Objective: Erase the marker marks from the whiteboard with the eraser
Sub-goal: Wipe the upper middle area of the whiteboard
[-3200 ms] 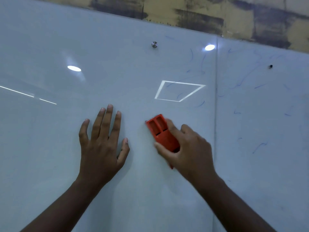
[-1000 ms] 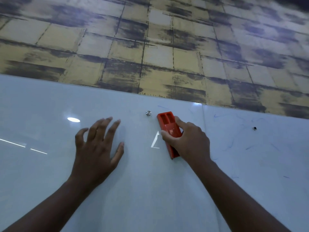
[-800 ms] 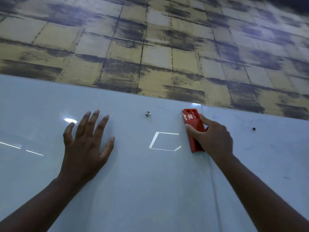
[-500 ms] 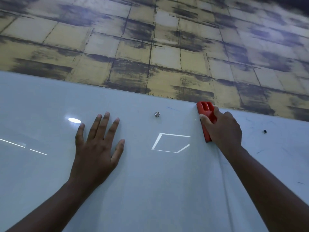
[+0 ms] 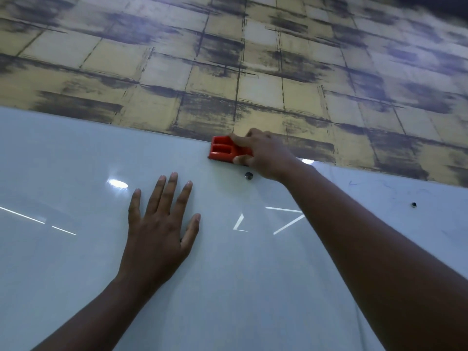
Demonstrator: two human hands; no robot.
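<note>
A glossy whiteboard fills the lower part of the head view. My right hand grips a red eraser lying sideways against the board's top edge, just above a round metal mount. My left hand lies flat on the board with straight, spread fingers, below and left of the eraser. Faint blue marker marks show on the right panel, apart from the eraser.
Above the board is a wall of yellow and dark patterned squares. A small dark mount sits on the right panel. Ceiling light reflections glint on the board.
My right hand has slid the eraser left along the top edge and turned it sideways, from right of the metal mount to above it. The left hand stays flat on the board.
</note>
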